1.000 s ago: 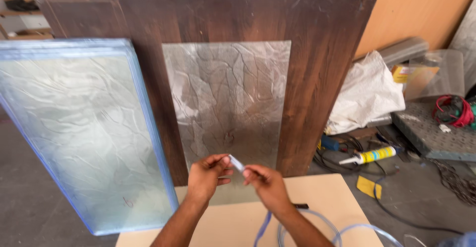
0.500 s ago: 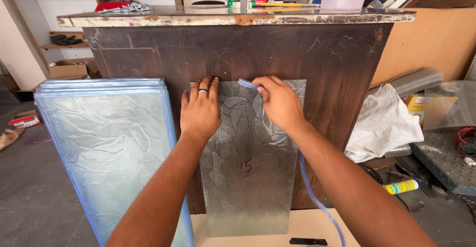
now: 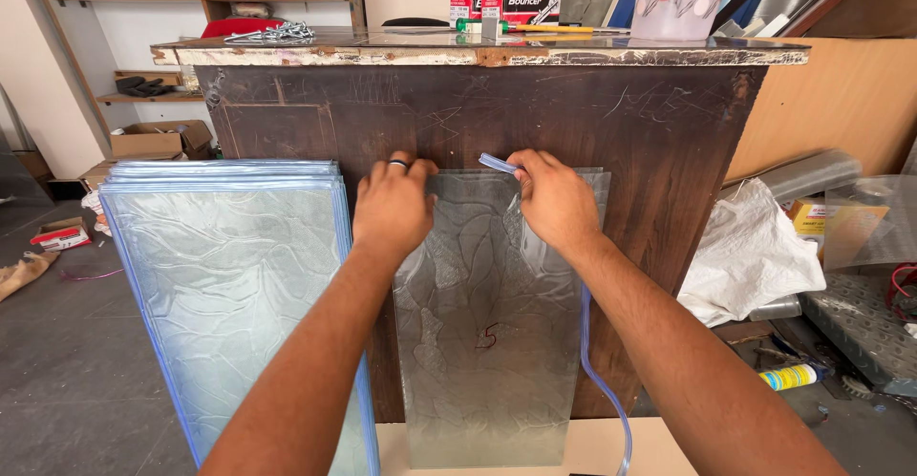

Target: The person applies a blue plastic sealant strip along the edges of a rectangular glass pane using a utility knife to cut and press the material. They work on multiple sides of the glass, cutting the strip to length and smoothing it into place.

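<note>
Your left hand [image 3: 394, 211] rests flat against the top edge of the glass pane [image 3: 492, 342], fingers [image 3: 401, 172] curled over the rim and steadying it rather than gripping. Your right hand [image 3: 554, 204] is closed in a pinch on the free end of the clear blue plastic strip [image 3: 499, 163], at the pane's top edge just right of centre; the rest of the strip hangs down past your right forearm and loops toward the floor.

The pane stands upright in the middle of the scene, leaning against the dark wooden front of the bench [image 3: 478, 104], its bottom edge on a pale board. It is patterned glass, so judge it stiff, fairly heavy and brittle, with bare edges that may be sharp. Hold it by the top rim and the sides with a flat palm, not by a corner, and keep it leaning back so it cannot tip toward you.

The strip is the opposite: light, soft and springy. It will likely curl and slip off the edge unless you hold it close to its end and press it down along the rim.

To the left, a stack of panes [image 3: 229, 285] with blue edging leans against the same bench, just beside your left forearm.
</note>
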